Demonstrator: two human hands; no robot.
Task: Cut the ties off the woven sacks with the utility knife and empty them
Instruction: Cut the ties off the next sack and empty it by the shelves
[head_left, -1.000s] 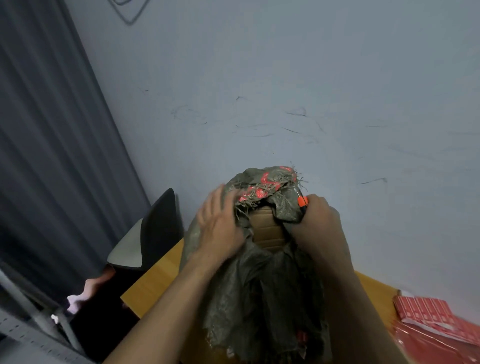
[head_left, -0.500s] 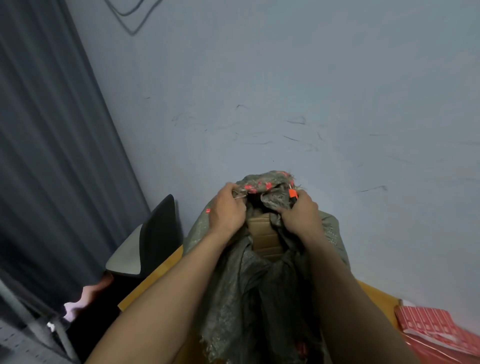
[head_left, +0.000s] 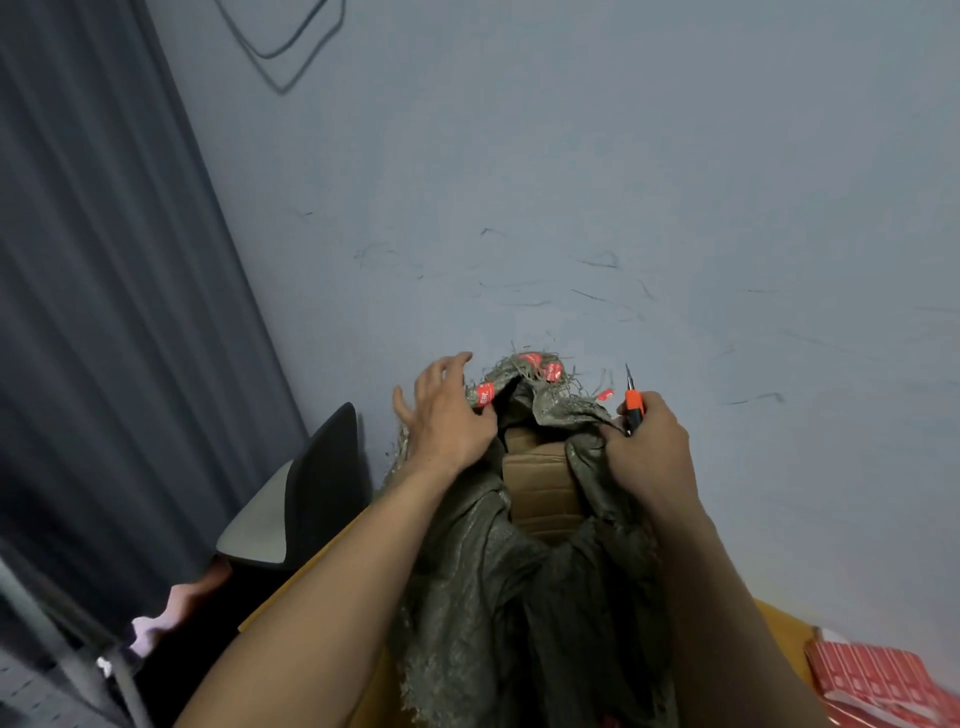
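Two hands work the mouth of the limp olive-grey woven sack (head_left: 519, 597), standing on the yellow wooden table (head_left: 776, 623). The left hand (head_left: 447, 415) lies splayed flat on its rim. The right hand (head_left: 649, 447) pinches the opposite edge and grips the orange-and-black utility knife (head_left: 634, 402), blade up. The cloth looks soft and slippery (best bunched near the rim), and the brown cardboard boxes (head_left: 540, 483) inside probably add weight. The base is cut off, and no tie is discernible.

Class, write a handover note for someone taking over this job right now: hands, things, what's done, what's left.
Left hand: open, fingers spread on the sack's mouth.
Right hand: grips the knife, blade up, at the mouth's other side.
Sack stands on the table; a cardboard box shows inside.
Done: mouth is open.
Left: empty the sack.
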